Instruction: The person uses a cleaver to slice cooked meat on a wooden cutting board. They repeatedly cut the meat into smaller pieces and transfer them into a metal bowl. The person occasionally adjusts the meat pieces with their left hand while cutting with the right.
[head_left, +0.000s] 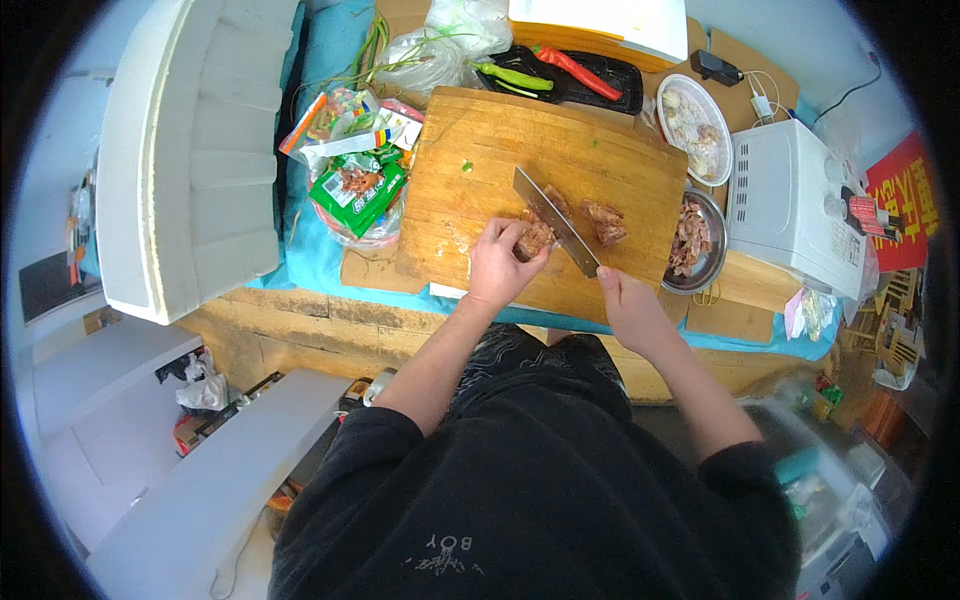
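Note:
A Chinese cleaver (556, 223) slants across the wooden cutting board (480, 135), its handle gripped by my right hand (634, 309). My left hand (504, 259) holds a brown piece of cooked meat (535, 241) down on the board, just left of the blade. Behind the blade lies another bit of meat, partly hidden by it. A separate chunk of meat (604, 223) rests on the board to the right of the cleaver. Against the board's right edge stands a steel bowl (718, 259) with sliced meat (690, 238) inside.
Beyond the board, a black tray (637, 82) carries a red chilli pepper (577, 72) and green peppers (517, 76). A white oval dish (730, 154) of pale food sits at right, near a white appliance (787, 202). Food packets (360, 191) crowd the left side, beside a white foam box (210, 150).

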